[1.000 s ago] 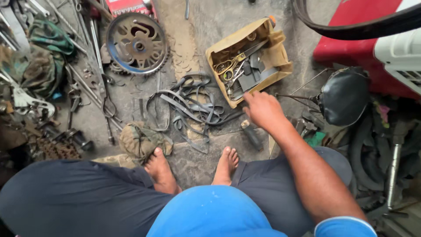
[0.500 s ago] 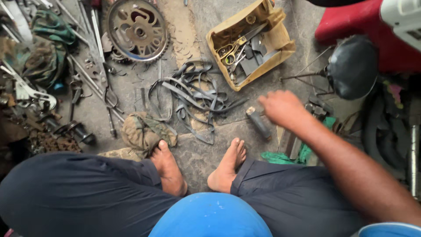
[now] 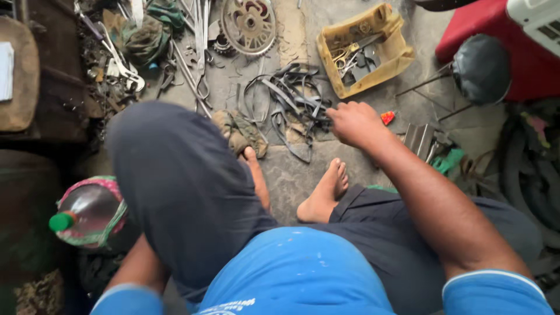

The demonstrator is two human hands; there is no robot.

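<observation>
reaching right hand [image 3: 356, 123] beside yellow tray [image 3: 398, 53]

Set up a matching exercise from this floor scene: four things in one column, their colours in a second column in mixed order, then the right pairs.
Things:
1. Tray of small tools
2. Cap on the bottle
3. Toothed sprocket wheel
4. Round dome by the red body

Colours:
A. green
B. black
C. yellow-tan
D. grey metal with rust

Pairs: 1-C, 2-A, 3-D, 4-B
</observation>
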